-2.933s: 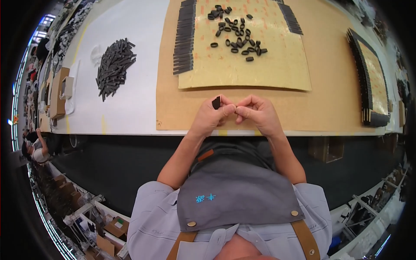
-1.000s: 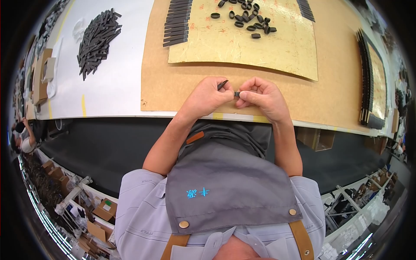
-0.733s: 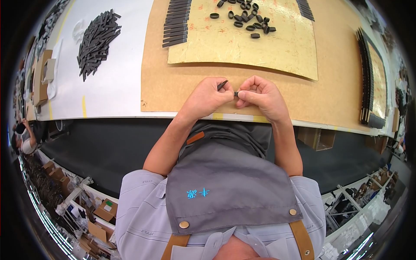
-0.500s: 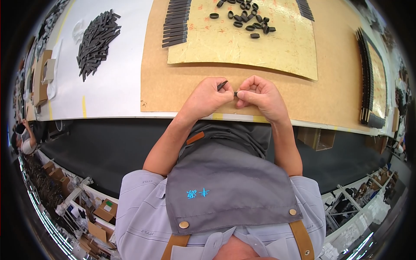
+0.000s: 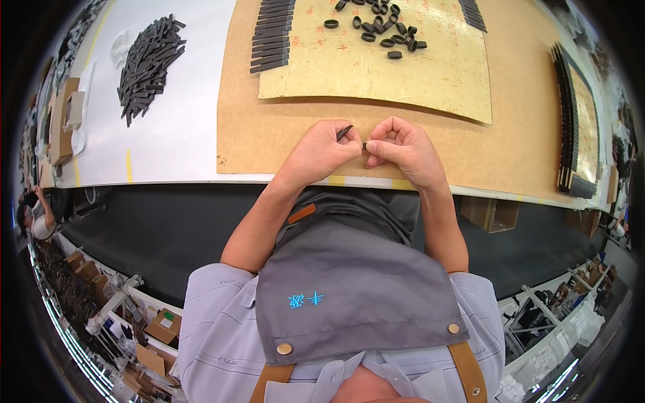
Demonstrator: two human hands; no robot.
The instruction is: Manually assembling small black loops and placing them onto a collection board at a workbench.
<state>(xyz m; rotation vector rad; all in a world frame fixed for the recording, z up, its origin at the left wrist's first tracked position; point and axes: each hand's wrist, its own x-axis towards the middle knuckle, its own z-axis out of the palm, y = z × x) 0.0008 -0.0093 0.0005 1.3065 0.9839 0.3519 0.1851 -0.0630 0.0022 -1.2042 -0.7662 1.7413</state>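
Note:
My left hand (image 5: 324,149) pinches a thin black strip (image 5: 345,131) whose tip sticks up between the fingers. My right hand (image 5: 399,148) is closed on a small dark piece (image 5: 365,146), pressed against the strip's lower end; most of it is hidden by the fingertips. Both hands rest near the front edge of a brown board (image 5: 282,124), knuckles almost touching.
A yellowish sheet (image 5: 376,74) on the board carries several black rings (image 5: 379,30) and a row of black strips (image 5: 272,33). A loose heap of black strips (image 5: 146,62) lies on the white table to the left. More strips are stacked at the right edge (image 5: 568,121). Cardboard boxes (image 5: 64,121) stand far left.
The view has tilted down since the oldest frame, so the hands sit higher in the picture. Over the last second the hands have held their pinch with barely any movement.

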